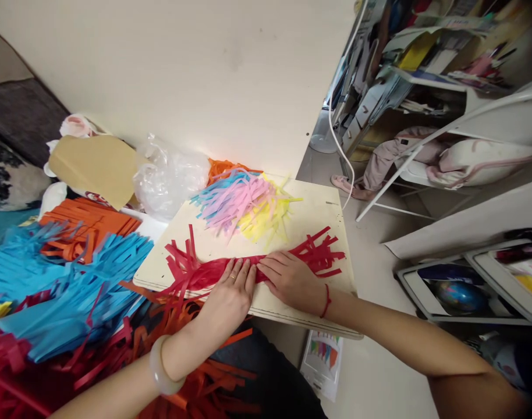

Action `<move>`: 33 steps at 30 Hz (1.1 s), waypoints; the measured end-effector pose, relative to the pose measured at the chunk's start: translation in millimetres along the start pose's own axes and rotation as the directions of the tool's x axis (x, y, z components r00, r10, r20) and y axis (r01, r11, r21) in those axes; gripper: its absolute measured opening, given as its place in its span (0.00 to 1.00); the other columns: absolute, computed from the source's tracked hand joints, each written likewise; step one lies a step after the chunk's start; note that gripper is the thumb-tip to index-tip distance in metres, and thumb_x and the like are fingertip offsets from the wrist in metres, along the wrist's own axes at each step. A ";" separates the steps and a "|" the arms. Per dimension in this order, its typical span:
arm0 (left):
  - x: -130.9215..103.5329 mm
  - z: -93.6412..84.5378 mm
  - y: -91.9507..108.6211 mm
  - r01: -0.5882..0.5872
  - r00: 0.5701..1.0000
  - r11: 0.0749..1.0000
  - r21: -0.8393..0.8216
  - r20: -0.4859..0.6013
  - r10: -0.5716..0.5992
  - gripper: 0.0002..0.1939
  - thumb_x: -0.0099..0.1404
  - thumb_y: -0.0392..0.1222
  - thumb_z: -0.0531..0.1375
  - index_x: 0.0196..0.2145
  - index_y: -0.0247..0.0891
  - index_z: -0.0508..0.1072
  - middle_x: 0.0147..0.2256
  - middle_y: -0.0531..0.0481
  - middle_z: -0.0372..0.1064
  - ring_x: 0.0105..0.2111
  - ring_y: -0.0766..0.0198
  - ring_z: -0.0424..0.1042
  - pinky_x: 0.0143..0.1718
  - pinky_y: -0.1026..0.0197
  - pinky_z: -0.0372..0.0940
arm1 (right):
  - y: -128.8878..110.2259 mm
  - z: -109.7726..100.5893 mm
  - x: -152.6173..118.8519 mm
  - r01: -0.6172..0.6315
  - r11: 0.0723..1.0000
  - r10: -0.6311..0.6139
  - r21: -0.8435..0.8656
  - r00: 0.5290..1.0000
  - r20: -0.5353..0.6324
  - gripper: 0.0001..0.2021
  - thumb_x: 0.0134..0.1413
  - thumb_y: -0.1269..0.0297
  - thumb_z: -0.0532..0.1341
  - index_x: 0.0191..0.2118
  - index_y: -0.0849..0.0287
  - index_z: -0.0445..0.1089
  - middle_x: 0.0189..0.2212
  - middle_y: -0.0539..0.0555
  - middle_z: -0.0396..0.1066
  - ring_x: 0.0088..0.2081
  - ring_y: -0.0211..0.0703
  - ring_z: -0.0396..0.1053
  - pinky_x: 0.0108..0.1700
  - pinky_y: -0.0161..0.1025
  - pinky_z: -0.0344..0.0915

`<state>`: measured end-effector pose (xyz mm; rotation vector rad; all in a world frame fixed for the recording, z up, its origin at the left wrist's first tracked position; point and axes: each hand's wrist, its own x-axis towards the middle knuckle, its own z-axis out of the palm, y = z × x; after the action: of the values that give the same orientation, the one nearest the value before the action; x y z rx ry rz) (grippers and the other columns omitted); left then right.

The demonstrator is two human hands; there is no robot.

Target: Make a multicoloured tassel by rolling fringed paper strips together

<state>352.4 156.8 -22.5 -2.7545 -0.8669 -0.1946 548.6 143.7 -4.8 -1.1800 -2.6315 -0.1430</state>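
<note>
A red fringed tissue paper strip (pixel 208 273) lies stretched across the small wooden board (pixel 322 203), its cut ends fanning out at left and right. My left hand (pixel 237 288) rests flat on the middle of the strip, fingers extended. Just beside it, my right hand (pixel 287 278) presses on the strip with its fingers stretched out towards the left. The paper under both palms is hidden. Behind the strip, a pile of pink tissue fringe (pixel 244 201) mixes with blue fringe and yellow fringe (pixel 266 218) on the board.
Blue fringed paper (pixel 60 308), orange fringe (pixel 89 224) and red fringe (pixel 13 372) heap at the left. A clear plastic bag (pixel 170 174) and brown paper (pixel 95 166) lie behind them. A white chair (pixel 449 119) and a trolley (pixel 471 279) stand at the right.
</note>
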 end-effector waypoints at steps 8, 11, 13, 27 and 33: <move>-3.2 9.7 -0.1 0.035 0.995 0.997 -0.063 -0.088 -0.041 0.22 0.62 0.24 0.46 0.49 0.22 0.71 0.51 0.28 0.69 0.52 0.48 0.70 0.54 0.46 0.66 | -12.1 8.1 9.9 0.036 0.995 -0.041 -0.096 0.998 -0.043 0.13 0.64 0.68 0.50 0.45 0.68 0.70 0.39 0.62 0.71 0.41 0.48 0.64 0.45 0.47 0.60; -2.6 8.2 -4.0 0.021 0.984 0.995 -0.096 -0.174 -0.037 0.19 0.65 0.28 0.47 0.46 0.22 0.73 0.47 0.29 0.72 0.48 0.48 0.73 0.51 0.46 0.68 | -8.7 10.1 7.2 0.061 0.993 -0.062 -0.097 0.998 -0.010 0.12 0.64 0.71 0.49 0.41 0.68 0.70 0.35 0.60 0.70 0.38 0.46 0.63 0.42 0.45 0.60; -2.0 5.9 -7.6 0.012 0.971 0.993 -0.118 -0.234 -0.040 0.16 0.66 0.33 0.50 0.44 0.22 0.74 0.44 0.29 0.74 0.45 0.48 0.75 0.49 0.46 0.70 | -2.6 10.9 3.3 0.080 0.993 -0.081 -0.092 0.997 -0.009 0.12 0.64 0.73 0.50 0.40 0.67 0.70 0.35 0.59 0.71 0.39 0.45 0.63 0.42 0.43 0.60; -14.4 15.4 -13.5 -0.022 0.968 0.988 -0.156 -0.251 -0.018 0.21 0.65 0.26 0.46 0.50 0.24 0.71 0.48 0.32 0.72 0.50 0.52 0.72 0.52 0.49 0.68 | 5.0 6.6 5.9 0.123 0.992 -0.124 -0.038 0.992 -0.021 0.14 0.65 0.74 0.48 0.40 0.67 0.72 0.37 0.59 0.72 0.40 0.44 0.65 0.45 0.44 0.61; -24.3 4.7 -35.7 0.053 0.945 0.915 -0.399 -0.277 -0.175 0.11 0.68 0.36 0.54 0.42 0.36 0.76 0.42 0.46 0.77 0.45 0.57 0.74 0.46 0.51 0.69 | 35.8 -5.1 -0.3 -0.146 0.913 0.121 0.381 0.989 0.089 0.12 0.63 0.63 0.57 0.34 0.61 0.76 0.35 0.54 0.74 0.39 0.39 0.67 0.44 0.37 0.61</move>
<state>312.3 173.1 -25.0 -2.9014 -0.9915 -0.8842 576.4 166.4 -0.5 -1.2288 -2.4591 0.4294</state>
